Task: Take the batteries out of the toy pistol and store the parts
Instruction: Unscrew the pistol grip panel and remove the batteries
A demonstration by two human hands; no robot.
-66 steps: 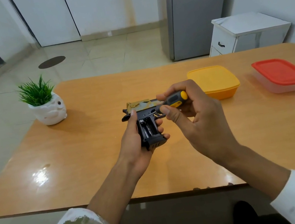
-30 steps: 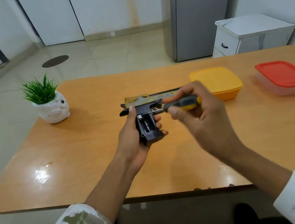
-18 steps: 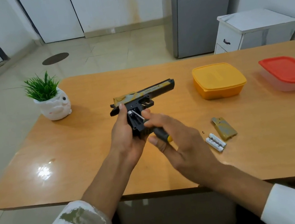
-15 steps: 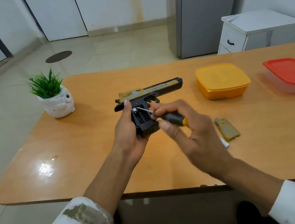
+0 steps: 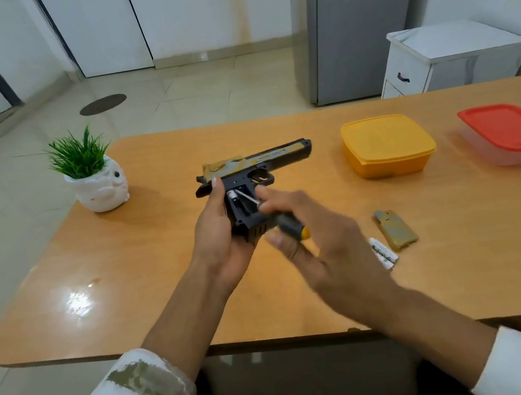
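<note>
My left hand (image 5: 221, 239) grips the black and gold toy pistol (image 5: 257, 166) by its handle, above the wooden table (image 5: 162, 277), with the barrel pointing right. The battery bay in the handle lies uncovered and one battery end shows at its top. My right hand (image 5: 322, 242) holds a black and yellow screwdriver (image 5: 286, 222), its metal tip poking into the bay. Two white batteries (image 5: 383, 252) lie on the table to the right of my right hand, beside the gold compartment cover (image 5: 396, 232).
A shut yellow container (image 5: 387, 145) and a red-lidded clear container (image 5: 512, 132) stand at the back right of the table. A small potted plant (image 5: 92, 178) in a white pot sits at the back left. The table's near edge runs just below my wrists.
My right hand turned the screwdriver from lying across the pistol to pointing into the battery bay. The two batteries and the cover have come into view on the table.
</note>
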